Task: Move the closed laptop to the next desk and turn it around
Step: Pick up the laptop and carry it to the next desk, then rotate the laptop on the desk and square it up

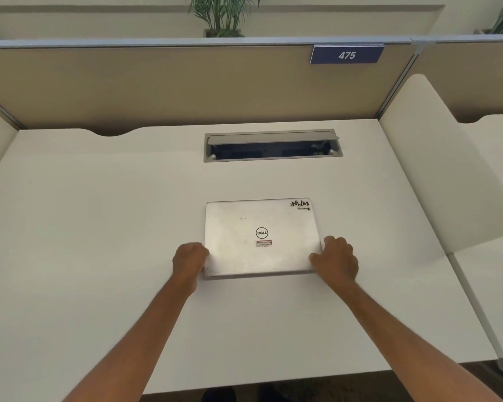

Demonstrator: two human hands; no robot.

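Fingers (336,242) of both hands grip the laptop (260,237) on the white desk (99,227).

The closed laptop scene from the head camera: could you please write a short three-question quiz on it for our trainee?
1. True or false: the laptop lies closed on the desk.
2. Which number is on the blue sign? A) 475 B) 547 C) 457
3. Where are the left hand and right hand placed?

Key: 1. True. 2. A. 3. At the laptop's left and right sides, near its front corners.
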